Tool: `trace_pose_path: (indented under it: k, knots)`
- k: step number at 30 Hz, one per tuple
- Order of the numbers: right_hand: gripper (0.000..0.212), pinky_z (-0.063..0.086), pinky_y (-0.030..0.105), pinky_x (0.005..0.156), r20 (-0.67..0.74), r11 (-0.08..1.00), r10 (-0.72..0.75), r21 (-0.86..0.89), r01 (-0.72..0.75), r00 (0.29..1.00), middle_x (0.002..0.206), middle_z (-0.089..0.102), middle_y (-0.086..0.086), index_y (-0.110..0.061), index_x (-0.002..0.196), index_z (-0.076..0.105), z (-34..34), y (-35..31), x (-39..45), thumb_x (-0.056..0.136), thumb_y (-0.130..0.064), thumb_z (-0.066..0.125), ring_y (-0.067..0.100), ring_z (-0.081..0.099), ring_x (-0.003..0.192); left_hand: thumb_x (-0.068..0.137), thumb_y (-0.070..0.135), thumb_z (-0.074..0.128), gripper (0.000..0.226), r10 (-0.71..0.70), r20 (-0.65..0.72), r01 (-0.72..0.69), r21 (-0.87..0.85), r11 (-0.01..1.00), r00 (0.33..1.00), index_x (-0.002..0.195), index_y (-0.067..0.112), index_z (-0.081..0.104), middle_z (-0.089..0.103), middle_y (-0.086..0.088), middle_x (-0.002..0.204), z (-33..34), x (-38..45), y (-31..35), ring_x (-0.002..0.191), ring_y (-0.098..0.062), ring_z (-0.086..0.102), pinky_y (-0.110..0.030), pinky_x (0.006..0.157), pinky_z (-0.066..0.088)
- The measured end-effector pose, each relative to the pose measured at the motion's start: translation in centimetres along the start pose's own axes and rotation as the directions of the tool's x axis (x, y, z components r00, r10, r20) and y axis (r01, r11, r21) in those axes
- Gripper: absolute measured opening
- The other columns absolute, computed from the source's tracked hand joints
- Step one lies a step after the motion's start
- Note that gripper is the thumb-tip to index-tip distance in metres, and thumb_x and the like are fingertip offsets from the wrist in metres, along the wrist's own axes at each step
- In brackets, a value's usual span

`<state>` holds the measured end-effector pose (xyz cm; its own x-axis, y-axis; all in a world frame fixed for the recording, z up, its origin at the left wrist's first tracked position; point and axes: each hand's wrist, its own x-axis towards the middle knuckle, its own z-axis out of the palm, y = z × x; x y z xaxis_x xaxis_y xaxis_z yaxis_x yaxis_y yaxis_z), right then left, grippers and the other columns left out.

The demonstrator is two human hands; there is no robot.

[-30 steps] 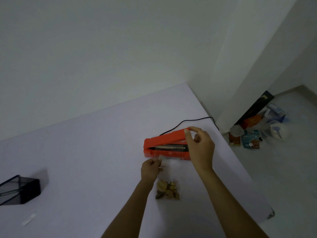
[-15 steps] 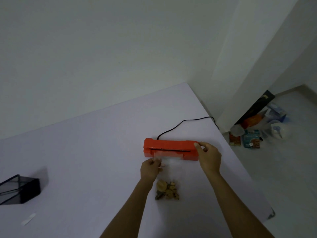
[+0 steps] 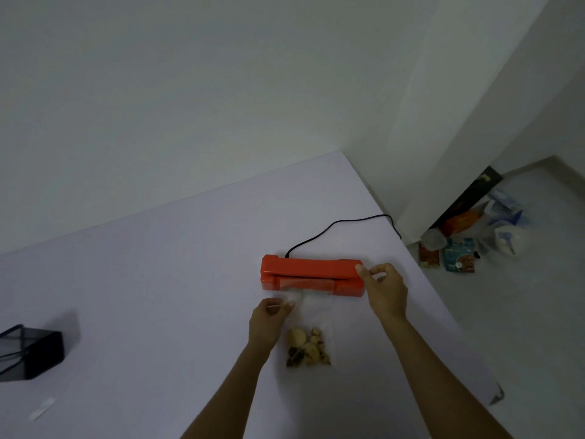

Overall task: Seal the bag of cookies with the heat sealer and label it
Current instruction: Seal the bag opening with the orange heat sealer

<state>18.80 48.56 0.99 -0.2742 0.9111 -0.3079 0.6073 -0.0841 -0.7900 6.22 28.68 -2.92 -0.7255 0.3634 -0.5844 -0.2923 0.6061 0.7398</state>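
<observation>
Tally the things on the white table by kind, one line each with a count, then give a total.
Red heat sealer with black cord: 1
Clear bag of cookies: 1
Black mesh box: 1
White paper strip: 1
Total: 4

The left hand pinches the bag's top edge; the right hand touches the sealer's end.

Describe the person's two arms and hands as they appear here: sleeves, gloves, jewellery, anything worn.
Both forearms are bare as far as the bottom edge of the picture, with no sleeve in view. The left hand and right hand wear no gloves. No watch, bracelet or ring shows on the wrists or fingers, though the dim light could hide something small.
</observation>
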Motion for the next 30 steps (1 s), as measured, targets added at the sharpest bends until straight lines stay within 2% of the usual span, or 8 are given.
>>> trace_pose_path:
  k: [3,5,9,17,30]
  knots:
    - [0.039,0.041,0.029,0.064,-0.001,1.0,0.021,0.012,-0.021,1.0,0.087,0.063,0.008,-0.01,0.084,0.058,0.0,-0.1,-0.2,0.08,-0.047,0.069,0.024,0.059,0.075,0.072,0.045,0.077,0.056,-0.011,0.078,0.002,0.112,0.994,0.997,0.115,0.018,0.052,0.063,-0.001,0.104,-0.4,-0.3,-1.3,0.093,-0.016,0.061,-0.025,0.074,0.051]
    - [0.039,0.04,0.029,0.065,0.009,0.999,0.041,0.018,-0.041,0.999,0.086,0.062,0.008,-0.009,0.085,0.058,-0.1,-0.3,-0.3,0.08,-0.046,0.07,0.023,0.057,0.075,0.067,0.045,0.08,0.062,0.001,0.075,-0.018,0.23,0.973,0.997,0.113,0.018,0.049,0.06,-0.003,0.102,-0.5,-0.6,-2.3,0.088,-0.015,0.058,-0.02,0.066,0.047]
    - [0.041,0.039,0.029,0.066,0.021,0.998,0.061,0.031,-0.061,0.998,0.087,0.061,0.007,-0.009,0.088,0.057,-0.3,-0.4,-0.3,0.079,-0.047,0.071,0.022,0.057,0.075,0.06,0.046,0.084,0.065,0.062,0.065,-0.081,0.35,0.933,0.996,0.107,0.018,0.049,0.057,-0.003,0.097,-0.4,-0.9,-3.7,0.082,-0.015,0.056,-0.027,0.07,0.05]
    - [0.046,0.039,0.03,0.066,0.012,0.995,0.092,0.044,-0.092,0.996,0.089,0.058,0.006,-0.008,0.098,0.053,-0.4,-0.7,-0.6,0.078,-0.046,0.071,0.021,0.054,0.075,0.067,0.039,0.081,0.049,0.076,0.072,-0.098,0.378,0.921,0.995,0.104,0.017,0.057,0.059,-0.002,0.097,-0.6,-0.7,-3.9,0.085,-0.014,0.057,-0.027,0.075,0.05]
    - [0.046,0.039,0.029,0.066,0.005,0.995,0.091,0.04,-0.091,0.996,0.091,0.057,0.007,-0.009,0.098,0.052,-0.5,-0.9,-0.8,0.078,-0.045,0.072,0.024,0.055,0.078,0.066,0.038,0.082,0.046,0.096,0.07,-0.116,0.37,0.922,0.993,0.1,0.018,0.058,0.061,-0.002,0.094,-0.5,-0.6,-4.2,0.084,-0.015,0.059,-0.031,0.076,0.053]
